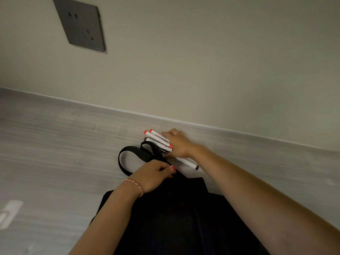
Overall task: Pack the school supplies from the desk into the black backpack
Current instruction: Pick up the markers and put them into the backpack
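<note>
The black backpack lies on the grey desk in front of me, its strap loop curling out to the left. My left hand grips the bag's top edge by the strap. Near the wall, my right hand is wrapped round a bunch of white markers, two with red caps, one with a dark cap. Another white marker with a dark cap lies on the desk under my right wrist.
The grey wood-grain desk meets a pale wall along a raised back edge. A dark wall socket sits high on the left. A white object lies at the desk's left edge.
</note>
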